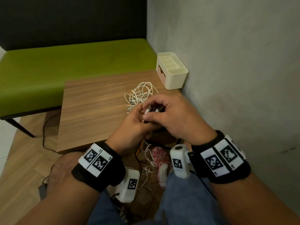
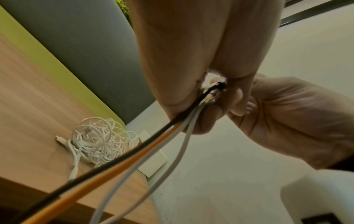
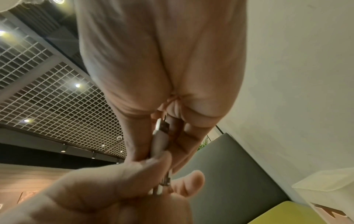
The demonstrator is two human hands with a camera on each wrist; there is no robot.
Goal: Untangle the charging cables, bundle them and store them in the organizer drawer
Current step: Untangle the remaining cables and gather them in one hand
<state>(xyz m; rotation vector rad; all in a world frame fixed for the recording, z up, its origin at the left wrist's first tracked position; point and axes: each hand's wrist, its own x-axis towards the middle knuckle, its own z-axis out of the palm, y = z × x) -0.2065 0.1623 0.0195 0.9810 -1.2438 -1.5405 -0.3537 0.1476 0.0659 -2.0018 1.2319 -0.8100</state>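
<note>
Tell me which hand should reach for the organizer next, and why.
Right, probably. The organizer stands at the table's far right corner by the wall, nearer the right hand. The left hand grips the cable ends and could keep holding them.

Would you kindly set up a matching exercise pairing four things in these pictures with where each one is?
Things:
1. tangled heap of white charging cables
2. cream plastic organizer with a pink drawer
3. gathered black, orange and white cable ends
4. green padded bench

Places:
A. behind the wooden table
B. held between the left hand and right hand
C. at the table's far corner by the wall
D. lying mid-table

Pairs: 1-D, 2-C, 3-B, 4-A
</note>
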